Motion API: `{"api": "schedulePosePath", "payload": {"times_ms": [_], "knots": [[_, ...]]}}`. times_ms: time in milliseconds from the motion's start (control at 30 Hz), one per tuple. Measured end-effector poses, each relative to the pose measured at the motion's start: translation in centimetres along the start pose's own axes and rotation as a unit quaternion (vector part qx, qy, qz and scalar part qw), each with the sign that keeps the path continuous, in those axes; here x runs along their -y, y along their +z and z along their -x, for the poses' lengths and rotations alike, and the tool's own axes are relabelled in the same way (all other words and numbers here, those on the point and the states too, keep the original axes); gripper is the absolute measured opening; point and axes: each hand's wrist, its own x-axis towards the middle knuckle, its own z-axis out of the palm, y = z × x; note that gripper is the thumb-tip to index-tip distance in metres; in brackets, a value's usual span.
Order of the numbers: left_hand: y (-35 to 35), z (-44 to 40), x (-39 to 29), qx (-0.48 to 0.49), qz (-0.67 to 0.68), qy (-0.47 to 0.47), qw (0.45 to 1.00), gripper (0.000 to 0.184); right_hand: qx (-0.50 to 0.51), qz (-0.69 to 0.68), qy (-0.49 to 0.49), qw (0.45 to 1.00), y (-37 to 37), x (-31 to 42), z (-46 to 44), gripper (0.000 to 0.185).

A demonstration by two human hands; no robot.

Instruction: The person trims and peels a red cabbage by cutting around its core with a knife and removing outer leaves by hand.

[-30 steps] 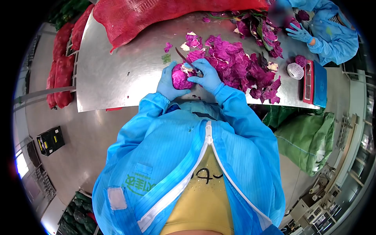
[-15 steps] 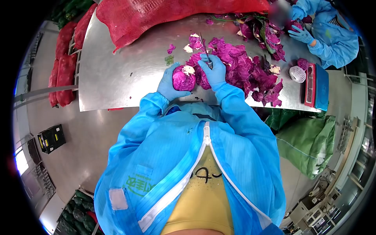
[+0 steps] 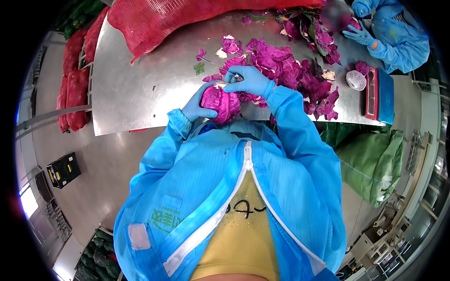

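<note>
1 red cabbage point(image 3: 222, 105) is held at the near edge of the metal table point(image 3: 136, 100); whether its underside is supported there cannot be told. Its left side is cupped by the gloved left hand point(image 3: 194, 105), thumb across the near face. A thin-bladed knife point(image 3: 220, 67) is gripped in the right hand point(image 3: 252, 82), beside the pale stem end. Dense, fairly heavy and firm handling is expected, with waxy slip; a broad hold around the sides is judged best. Surface: rounded, veined, glossy. Loose leaves point(image 3: 276, 65): thin, crumpled, probably easily torn.
</note>
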Motion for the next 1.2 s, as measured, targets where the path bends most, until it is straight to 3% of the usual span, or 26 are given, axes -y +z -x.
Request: {"api": "schedulePosePath", "payload": {"times_ms": [33,100,167,233,267,300,367,467,500,567,600,733,967,1033,1200], "knots": [[0.4,0.2,-0.2,0.013,0.068,-0.018,0.997,0.104,-0.001,-0.002,0.002,1.0,0.0,0.6,0.2,0.028],[1.1,0.2,-0.4,0.041,0.202,-0.052,0.977,0.097,-0.087,0.193,-0.115,0.971,0.1,2.1,0.5,0.029],[1.3,-0.1,0.3,0.062,0.211,-0.026,0.975,0.095,-0.107,0.261,-0.128,0.951,0.7,2.8,0.3,0.031],[1.6,0.0,0.3,0.067,0.235,-0.012,0.97,0.098,-0.208,0.209,-0.033,0.955,0.9,2.1,-0.4,0.03],[0.9,-0.3,1.2,0.093,0.244,-0.001,0.965,0.094,-0.287,0.171,-0.07,0.94,1.1,0.3,-0.7,0.025],[0.8,-0.4,1.5,0.088,0.243,0.002,0.966,0.094,-0.322,0.0,0.053,0.945,1.3,0.1,-0.5,0.022],[1.1,-0.7,2.3,-0.02,0.384,0.017,0.923,0.09,-0.374,-0.053,0.059,0.924,1.9,-0.4,0.4,0.029],[1.2,-0.9,1.6,-0.065,0.393,0.028,0.917,0.085,-0.42,-0.075,0.055,0.903,3.2,3.4,3.0,0.029],[1.3,-0.9,1.5,-0.085,0.403,0.017,0.911,0.085,-0.416,-0.073,0.053,0.905,3.7,3.6,3.4,0.029],[1.2,-1.1,1.6,-0.088,0.395,0.022,0.914,0.085,-0.39,0.002,-0.105,0.915,4.7,3.8,4.0,0.031],[1.3,-1.1,1.5,-0.068,0.41,0.032,0.909,0.08,-0.356,0.024,-0.121,0.926,5.1,4.4,4.3,0.034],[2.3,-1.3,0.5,-0.066,0.416,0.012,0.907,0.078,-0.312,0.06,-0.101,0.943,5.9,4.9,4.4,0.039],[3.0,-1.6,-0.1,-0.088,0.46,0.004,0.883,0.071,-0.331,0.061,-0.116,0.935,5.8,4.2,4.2,0.038],[2.9,-1.7,0.0,-0.102,0.454,-0.003,0.885,0.074,-0.33,0.098,-0.055,0.937,5.4,5.0,4.1,0.037],[3.0,-1.8,0.2,-0.118,0.444,-0.009,0.888,0.073,-0.322,0.122,-0.012,0.939,5.3,5.0,4.0,0.038]]}}
